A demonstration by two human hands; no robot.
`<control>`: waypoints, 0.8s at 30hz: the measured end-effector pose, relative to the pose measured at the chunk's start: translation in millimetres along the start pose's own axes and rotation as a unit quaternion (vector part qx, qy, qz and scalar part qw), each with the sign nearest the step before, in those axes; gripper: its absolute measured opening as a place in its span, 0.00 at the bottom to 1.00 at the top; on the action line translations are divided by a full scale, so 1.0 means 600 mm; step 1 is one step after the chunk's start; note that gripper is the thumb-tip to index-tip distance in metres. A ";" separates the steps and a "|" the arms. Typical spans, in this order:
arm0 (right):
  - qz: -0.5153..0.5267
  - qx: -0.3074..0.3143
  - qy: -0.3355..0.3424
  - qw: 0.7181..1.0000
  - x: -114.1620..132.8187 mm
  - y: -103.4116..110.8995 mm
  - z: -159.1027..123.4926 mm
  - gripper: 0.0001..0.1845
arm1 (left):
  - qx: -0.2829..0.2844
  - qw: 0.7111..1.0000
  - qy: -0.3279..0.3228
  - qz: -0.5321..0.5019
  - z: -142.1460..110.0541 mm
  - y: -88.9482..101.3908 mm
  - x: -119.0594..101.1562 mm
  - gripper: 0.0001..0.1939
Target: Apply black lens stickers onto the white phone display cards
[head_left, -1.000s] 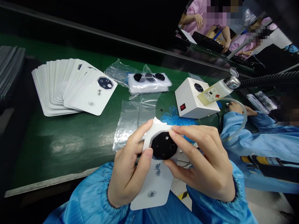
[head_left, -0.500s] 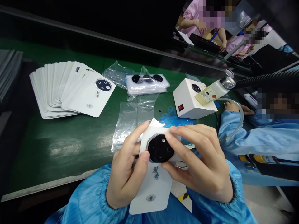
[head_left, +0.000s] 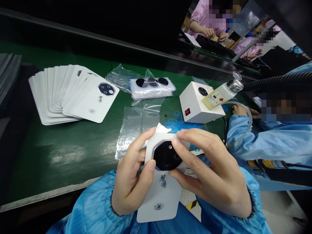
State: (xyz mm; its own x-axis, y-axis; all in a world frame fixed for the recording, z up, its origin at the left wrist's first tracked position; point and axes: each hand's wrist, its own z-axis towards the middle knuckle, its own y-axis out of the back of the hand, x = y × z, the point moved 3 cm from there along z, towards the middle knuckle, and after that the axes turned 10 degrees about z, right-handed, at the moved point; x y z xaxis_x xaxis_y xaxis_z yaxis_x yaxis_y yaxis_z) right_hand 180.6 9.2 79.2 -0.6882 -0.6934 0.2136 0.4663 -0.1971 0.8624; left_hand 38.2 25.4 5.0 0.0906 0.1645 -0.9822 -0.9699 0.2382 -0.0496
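Head view: left hand (head_left: 130, 174) and right hand (head_left: 212, 178) grasp, at frame centre, a white card (head_left: 162, 198) bearing a black octagonal lens piece (head_left: 165, 155) with a silver rim. Left fingers (head_left: 143, 138) clench behind the card's upper edge, and left thumb (head_left: 149, 165) presses at the piece's lower left. Right fingers (head_left: 197, 138) lie across the top of the card, their tips at the piece's upper right, while right thumb (head_left: 179, 175) braces from below. A white film tab (head_left: 162, 127) rises behind the card at 12 o'clock, above a clear plastic bag (head_left: 130, 135) on the green table (head_left: 73, 156). Further out: fanned white cards (head_left: 56, 94) at 10 o'clock, bagged black pieces (head_left: 152, 87) at 12 o'clock, a white box with red switch (head_left: 197, 104) at 1 o'clock, and a co-worker's hand (head_left: 240, 110) at 2 o'clock. Handling note: pressure at rim and card edges, away from the glossy centre, likely limits smudging.
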 end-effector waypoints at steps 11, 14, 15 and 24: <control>-0.011 0.008 -0.020 1.000 0.009 0.022 0.004 0.20 | 0.046 0.995 0.025 -0.088 0.003 -0.008 -0.006 0.25; -0.016 0.013 -0.024 1.000 0.009 0.025 0.003 0.20 | 0.046 0.996 0.031 -0.077 0.001 -0.009 -0.009 0.25; -0.017 0.013 -0.025 0.999 0.009 0.025 0.003 0.20 | 0.046 0.996 0.034 -0.075 0.001 -0.009 -0.010 0.25; -0.014 0.013 -0.036 0.999 0.011 0.025 0.002 0.20 | 0.054 0.992 0.061 -0.096 0.000 -0.011 -0.014 0.25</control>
State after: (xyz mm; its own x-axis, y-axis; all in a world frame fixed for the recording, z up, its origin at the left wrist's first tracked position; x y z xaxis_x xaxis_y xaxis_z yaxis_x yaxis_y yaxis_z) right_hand 182.6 2.8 94.3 -0.7391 -0.6366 0.2202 0.4317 -0.1967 0.8803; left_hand 43.9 22.5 13.4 0.2365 -0.0083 -0.9716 -0.9075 0.3554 -0.2239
